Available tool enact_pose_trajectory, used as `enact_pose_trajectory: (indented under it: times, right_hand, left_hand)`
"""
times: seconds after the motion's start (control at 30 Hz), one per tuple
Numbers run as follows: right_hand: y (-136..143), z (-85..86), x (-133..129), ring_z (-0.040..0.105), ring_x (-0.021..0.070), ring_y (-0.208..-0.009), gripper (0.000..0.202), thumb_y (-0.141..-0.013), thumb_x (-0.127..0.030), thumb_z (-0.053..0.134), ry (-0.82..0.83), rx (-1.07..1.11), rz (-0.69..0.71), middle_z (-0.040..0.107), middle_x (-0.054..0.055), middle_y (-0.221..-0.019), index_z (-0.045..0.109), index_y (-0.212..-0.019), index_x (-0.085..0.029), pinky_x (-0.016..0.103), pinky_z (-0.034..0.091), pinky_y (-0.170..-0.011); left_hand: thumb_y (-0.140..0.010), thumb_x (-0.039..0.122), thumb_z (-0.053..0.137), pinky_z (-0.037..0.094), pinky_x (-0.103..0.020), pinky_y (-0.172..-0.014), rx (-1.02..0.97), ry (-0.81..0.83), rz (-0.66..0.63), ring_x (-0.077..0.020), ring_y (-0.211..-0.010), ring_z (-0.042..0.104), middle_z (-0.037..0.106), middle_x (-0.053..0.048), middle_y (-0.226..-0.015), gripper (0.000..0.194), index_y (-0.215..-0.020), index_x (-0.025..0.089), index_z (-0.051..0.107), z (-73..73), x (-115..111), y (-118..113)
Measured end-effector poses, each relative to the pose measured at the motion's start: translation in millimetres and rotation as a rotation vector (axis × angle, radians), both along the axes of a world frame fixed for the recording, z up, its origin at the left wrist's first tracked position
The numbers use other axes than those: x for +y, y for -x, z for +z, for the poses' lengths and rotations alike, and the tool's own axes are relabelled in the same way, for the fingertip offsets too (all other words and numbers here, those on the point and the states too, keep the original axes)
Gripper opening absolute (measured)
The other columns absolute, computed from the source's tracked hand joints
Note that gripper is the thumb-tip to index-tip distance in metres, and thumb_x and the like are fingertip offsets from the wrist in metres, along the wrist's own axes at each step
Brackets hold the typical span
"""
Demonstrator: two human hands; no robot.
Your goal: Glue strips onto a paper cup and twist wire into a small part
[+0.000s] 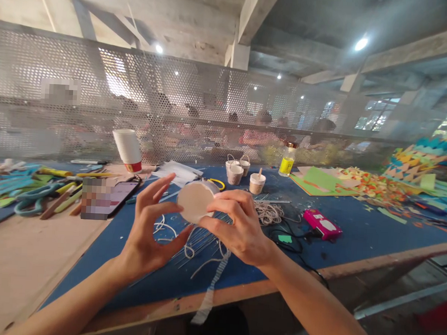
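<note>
A round, pale cardboard-like disc [196, 202] is raised over the table, with its flat face toward me. My right hand [239, 226] pinches its right edge between thumb and fingers. At the disc's left edge is my left hand [151, 228], fingers spread; the index fingertip meets the edge and the thumb reaches toward the underside. Below my right hand, a striped, pale strip [217, 277] hangs over the table's front edge; its upper end is hidden. Thin wires and white cord [164, 229] lie beneath the hands.
Small cups [234, 173] stand behind, near a glass bottle [287, 161]. A bundle of string [269, 212] and a pink device [322, 224] with a black cable lie right. A phone [113, 196], scissors [34, 197] and a paper cup [127, 150] are left. A perforated metal screen [201, 91] closes the back.
</note>
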State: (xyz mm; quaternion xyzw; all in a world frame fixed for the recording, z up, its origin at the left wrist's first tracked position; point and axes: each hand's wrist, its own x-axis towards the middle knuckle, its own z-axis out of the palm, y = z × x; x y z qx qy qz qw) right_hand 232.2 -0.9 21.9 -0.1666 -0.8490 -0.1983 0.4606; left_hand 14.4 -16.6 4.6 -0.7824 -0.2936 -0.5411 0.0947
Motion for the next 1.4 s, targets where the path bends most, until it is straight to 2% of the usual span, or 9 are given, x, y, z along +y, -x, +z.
enact_pose_trajectory:
  times: [0.13,0.37,0.8,1.03,1.23,1.4]
  right_hand:
    - [1.4,0.6,-0.7,0.047,0.0164,-0.119,0.012,-0.094,-0.023,0.057,0.012,-0.026,-0.014,0.064,-0.002,-0.109,0.066,-0.100,-0.029,0.035,0.039,-0.101]
    - [5.1,-1.3,-0.7,0.047,0.0156,-0.120,0.009,-0.095,-0.025,0.057,0.021,-0.048,0.021,0.065,-0.003,-0.108,0.065,-0.098,-0.028,0.034,0.039,-0.102]
    - [4.9,-0.8,0.3,0.048,0.0159,-0.118,0.008,-0.094,-0.025,0.059,0.049,-0.065,0.060,0.063,-0.001,-0.107,0.065,-0.099,-0.026,0.033,0.039,-0.099]
    - [6.4,-2.7,-0.6,0.048,0.0158,-0.117,0.009,-0.094,-0.025,0.058,0.104,-0.070,0.042,0.063,-0.001,-0.107,0.065,-0.098,-0.028,0.033,0.039,-0.099]
    - [8.3,-1.3,0.0,0.049,0.0182,-0.116,0.008,-0.092,-0.026,0.061,0.146,-0.041,0.068,0.063,0.002,-0.107,0.066,-0.097,-0.026,0.036,0.040,-0.098]
    - [8.0,-0.8,3.3,0.050,0.0181,-0.114,0.008,-0.091,-0.025,0.062,0.154,-0.010,0.079,0.063,0.002,-0.105,0.066,-0.098,-0.026,0.036,0.041,-0.098]
  left_hand:
    - [-0.073,0.009,0.074,0.036,-0.062,-0.111,0.018,-0.024,0.033,-0.0352,-0.138,0.035,0.030,-0.002,-0.153,0.039,-0.104,0.029,0.059,-2.9,-3.6,-1.0]
    - [-0.074,0.007,0.072,0.034,-0.061,-0.111,0.105,0.043,0.052,-0.0343,-0.139,0.033,0.030,-0.002,-0.154,0.034,-0.100,0.028,0.061,1.9,-4.0,0.5]
    - [-0.077,0.006,0.068,0.033,-0.060,-0.111,0.179,0.061,-0.019,-0.0332,-0.138,0.035,0.031,0.000,-0.153,0.026,-0.092,0.027,0.065,6.0,-2.6,5.5]
    - [-0.077,0.006,0.067,0.037,-0.058,-0.108,0.219,0.038,-0.037,-0.0333,-0.134,0.040,0.032,-0.001,-0.152,0.028,-0.095,0.028,0.065,7.5,-1.3,6.2]
    - [-0.076,0.012,0.071,0.040,-0.056,-0.107,0.184,0.083,-0.011,-0.0336,-0.133,0.041,0.038,-0.012,-0.148,0.046,-0.116,0.026,0.053,7.0,-4.8,2.9]
    - [-0.076,0.011,0.071,0.039,-0.056,-0.108,0.047,0.074,-0.037,-0.0323,-0.136,0.039,0.035,-0.009,-0.150,0.037,-0.107,0.025,0.056,3.8,-6.4,-1.3]
